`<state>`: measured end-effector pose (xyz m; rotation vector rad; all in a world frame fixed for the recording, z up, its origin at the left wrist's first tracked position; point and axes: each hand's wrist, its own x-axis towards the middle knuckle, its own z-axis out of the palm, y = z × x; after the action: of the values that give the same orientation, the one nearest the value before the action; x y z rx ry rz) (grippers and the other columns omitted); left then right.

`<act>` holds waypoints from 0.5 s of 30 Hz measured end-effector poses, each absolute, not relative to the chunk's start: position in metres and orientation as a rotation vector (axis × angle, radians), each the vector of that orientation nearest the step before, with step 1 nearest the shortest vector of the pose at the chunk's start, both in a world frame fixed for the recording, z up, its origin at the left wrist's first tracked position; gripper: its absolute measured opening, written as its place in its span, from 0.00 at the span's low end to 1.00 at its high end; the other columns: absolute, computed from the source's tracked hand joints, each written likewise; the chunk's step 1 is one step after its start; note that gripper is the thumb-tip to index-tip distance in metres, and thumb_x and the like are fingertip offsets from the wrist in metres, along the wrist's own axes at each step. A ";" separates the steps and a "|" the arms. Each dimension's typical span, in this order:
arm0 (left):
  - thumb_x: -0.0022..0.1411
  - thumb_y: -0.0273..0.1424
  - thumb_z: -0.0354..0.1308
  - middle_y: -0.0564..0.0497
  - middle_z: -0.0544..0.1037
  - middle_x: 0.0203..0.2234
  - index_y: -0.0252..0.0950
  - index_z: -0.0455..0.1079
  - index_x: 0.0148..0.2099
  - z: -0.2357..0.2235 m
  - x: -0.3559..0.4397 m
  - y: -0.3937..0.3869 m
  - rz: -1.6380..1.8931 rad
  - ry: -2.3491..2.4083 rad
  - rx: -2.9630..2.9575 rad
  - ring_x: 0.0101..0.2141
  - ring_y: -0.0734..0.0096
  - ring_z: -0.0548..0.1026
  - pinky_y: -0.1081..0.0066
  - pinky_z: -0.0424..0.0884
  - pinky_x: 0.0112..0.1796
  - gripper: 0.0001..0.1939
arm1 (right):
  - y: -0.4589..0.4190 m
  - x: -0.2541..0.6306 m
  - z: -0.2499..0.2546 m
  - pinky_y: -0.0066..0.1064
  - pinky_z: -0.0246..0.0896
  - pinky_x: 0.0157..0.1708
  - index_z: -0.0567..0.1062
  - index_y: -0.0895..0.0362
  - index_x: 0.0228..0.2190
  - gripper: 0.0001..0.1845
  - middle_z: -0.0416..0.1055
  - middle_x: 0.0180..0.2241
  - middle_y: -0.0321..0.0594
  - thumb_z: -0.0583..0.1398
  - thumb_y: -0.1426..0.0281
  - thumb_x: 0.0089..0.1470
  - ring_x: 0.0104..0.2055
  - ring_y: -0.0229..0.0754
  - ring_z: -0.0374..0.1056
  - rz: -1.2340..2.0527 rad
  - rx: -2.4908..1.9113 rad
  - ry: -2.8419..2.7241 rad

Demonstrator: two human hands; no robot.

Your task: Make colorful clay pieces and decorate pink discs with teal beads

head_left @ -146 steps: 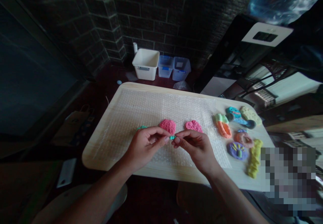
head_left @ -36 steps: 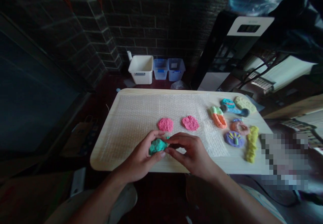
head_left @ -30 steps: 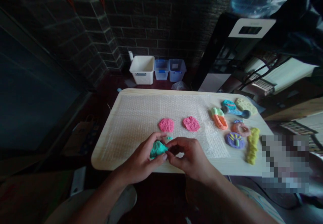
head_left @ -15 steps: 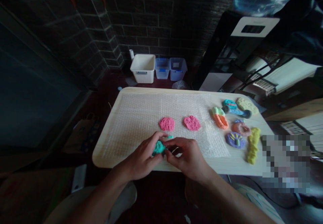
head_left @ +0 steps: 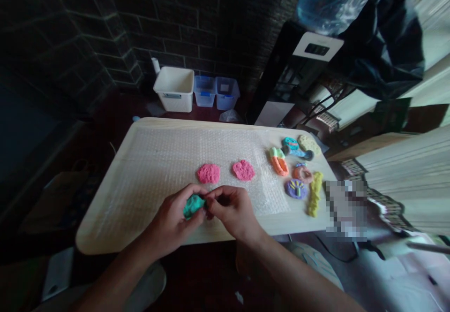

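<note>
My left hand [head_left: 172,220] is curled round a teal lump of clay [head_left: 193,205] over the near edge of the bubble-wrap sheet [head_left: 165,162]. My right hand [head_left: 232,211] meets it from the right, its fingertips pinched against the lump's right side. Just beyond my hands, two flat pink clay pieces [head_left: 208,173] [head_left: 243,170] lie side by side on the sheet.
A pale wooden table [head_left: 105,230] carries the sheet. At its right end lie several coloured clay shapes: an orange-and-green piece [head_left: 278,161], a purple disc [head_left: 296,188], a yellow-green strip [head_left: 314,193]. A white bin [head_left: 174,88] and two clear boxes stand on the floor behind.
The view swung to the right, so the table now sits further left. My hands stayed together on the teal lump. The small teal bit seen beside them earlier is no longer visible.
</note>
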<state>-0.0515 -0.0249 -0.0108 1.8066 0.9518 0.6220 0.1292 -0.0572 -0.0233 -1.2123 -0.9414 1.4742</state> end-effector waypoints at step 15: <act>0.66 0.44 0.56 0.58 0.67 0.18 0.34 0.70 0.39 -0.028 -0.047 -0.018 0.491 0.956 1.388 0.18 0.76 0.65 0.77 0.60 0.19 0.16 | -0.061 0.149 -0.016 0.27 0.70 0.32 0.83 0.61 0.39 0.08 0.80 0.31 0.43 0.64 0.75 0.57 0.28 0.38 0.74 0.804 -1.145 -1.797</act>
<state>-0.0473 -0.0185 -0.0282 1.3875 0.9558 0.4909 0.1486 -0.0614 -0.0157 -1.1453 -1.7971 0.8038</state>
